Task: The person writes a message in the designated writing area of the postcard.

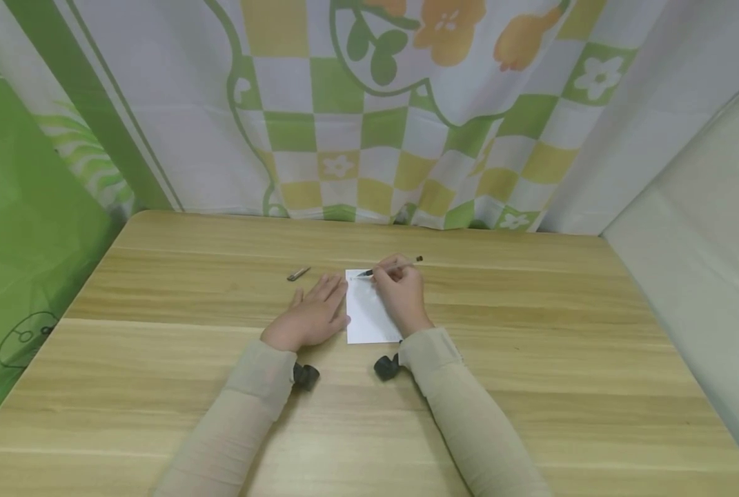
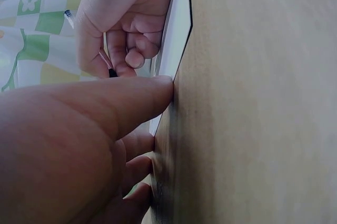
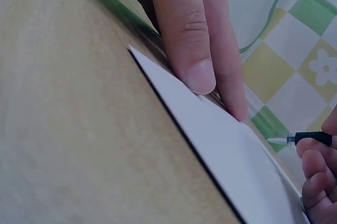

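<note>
Paper [image 1: 364, 314]: right of left hand [image 1: 309, 319], long axis fore-aft.
Left fingers: spread, touching paper's left edge.
Pen [image 1: 409, 263]: pinched in right hand [image 1: 404, 293], tip leftward over paper's top; contact unclear.

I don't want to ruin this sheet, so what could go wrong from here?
The paper might slip: the left hand steadies it only along its left edge. The right hand, holding the pen over the sheet, could smudge any fresh ink. The small cap-like piece lying loose near the left fingertips might get knocked away.
</note>
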The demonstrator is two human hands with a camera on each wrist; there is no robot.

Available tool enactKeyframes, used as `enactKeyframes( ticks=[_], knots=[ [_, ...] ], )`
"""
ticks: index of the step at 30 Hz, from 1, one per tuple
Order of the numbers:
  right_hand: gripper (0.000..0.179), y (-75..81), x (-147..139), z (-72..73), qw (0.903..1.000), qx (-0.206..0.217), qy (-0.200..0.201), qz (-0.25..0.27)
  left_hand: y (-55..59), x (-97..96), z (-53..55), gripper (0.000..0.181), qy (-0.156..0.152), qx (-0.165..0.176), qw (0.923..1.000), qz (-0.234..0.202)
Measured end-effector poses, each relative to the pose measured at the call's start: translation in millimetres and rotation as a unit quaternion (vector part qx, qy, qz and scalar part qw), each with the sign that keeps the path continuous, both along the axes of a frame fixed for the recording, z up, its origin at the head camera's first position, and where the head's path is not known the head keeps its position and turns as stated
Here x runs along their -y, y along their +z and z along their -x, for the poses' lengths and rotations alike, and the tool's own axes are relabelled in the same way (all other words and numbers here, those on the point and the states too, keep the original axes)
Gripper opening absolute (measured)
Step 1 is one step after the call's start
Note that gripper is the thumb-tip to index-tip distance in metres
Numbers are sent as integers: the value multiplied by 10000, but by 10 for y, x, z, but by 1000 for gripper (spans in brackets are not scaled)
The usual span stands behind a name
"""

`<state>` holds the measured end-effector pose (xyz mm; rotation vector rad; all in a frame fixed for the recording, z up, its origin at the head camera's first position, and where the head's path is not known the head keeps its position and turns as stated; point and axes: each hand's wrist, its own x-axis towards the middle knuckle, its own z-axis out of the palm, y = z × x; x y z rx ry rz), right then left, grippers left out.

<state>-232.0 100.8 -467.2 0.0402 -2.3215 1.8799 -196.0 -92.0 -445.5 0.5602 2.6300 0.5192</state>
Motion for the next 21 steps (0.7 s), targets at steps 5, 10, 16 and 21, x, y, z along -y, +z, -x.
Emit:
enactKeyframes(
  ticks=[5,10,16,21],
  knots=[
    [10,7,-6,-11,9999,28,2,-140,8,0,4,72,-8,61,10000,-39],
    [9,4,-2,-13,9998,146,51,-93,10,-2,0,73,6,52,10000,-37],
    [8,-7,4,4,9999,61,40,-138,82,-11,-39,72,-3,-17,10000,-25],
    [7,1,8,2,9999,34,35,-136,98,-7,-51,70,-15,-79,9999,-85]
  ],
)
